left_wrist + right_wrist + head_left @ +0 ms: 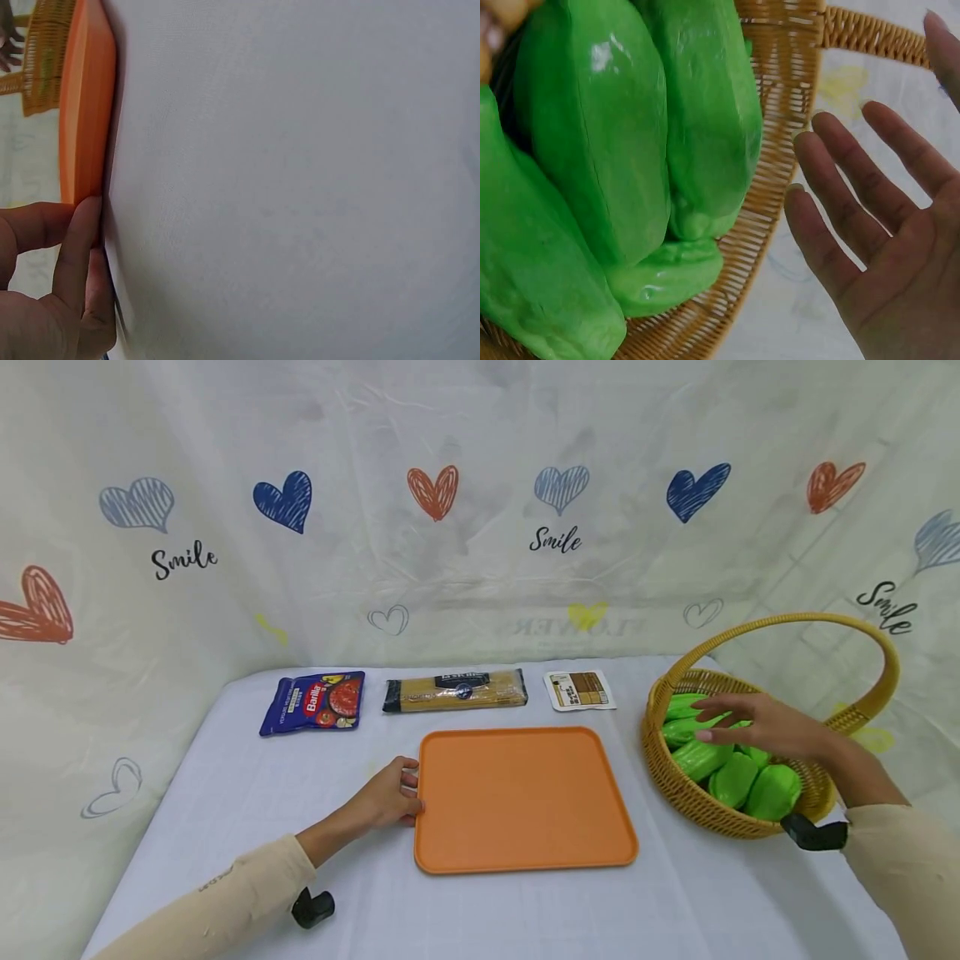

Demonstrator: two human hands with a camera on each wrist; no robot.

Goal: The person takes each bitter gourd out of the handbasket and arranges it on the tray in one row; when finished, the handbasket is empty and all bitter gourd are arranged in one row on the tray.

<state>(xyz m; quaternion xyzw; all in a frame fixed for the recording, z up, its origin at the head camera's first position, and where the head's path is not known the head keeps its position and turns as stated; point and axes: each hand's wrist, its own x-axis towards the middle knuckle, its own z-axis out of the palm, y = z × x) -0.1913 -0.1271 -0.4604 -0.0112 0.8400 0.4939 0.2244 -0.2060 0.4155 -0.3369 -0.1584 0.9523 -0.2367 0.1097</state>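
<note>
An orange rectangular tray (525, 802) lies flat on the white-covered table. My left hand (392, 792) holds its left edge, the fingertips at the rim; in the left wrist view, thumb and fingers pinch the orange side. Over on the right stands a wicker basket (675, 785) with a tall arched handle, filled with glossy, ridged green vegetables (772, 792). My right hand (757, 722) is above these, palm down in the head view and holding nothing. Its fingers are spread and fairly straight in the right wrist view, beside the green vegetables (592, 142).
Along the back of the table lie a blue Barilla sauce pouch (318, 702), a long pack of spaghetti (457, 691) and a small white-and-brown packet (580, 691). A white curtain (480, 577) printed with hearts hangs behind. The basket's handle (795, 618) arches up behind my right hand.
</note>
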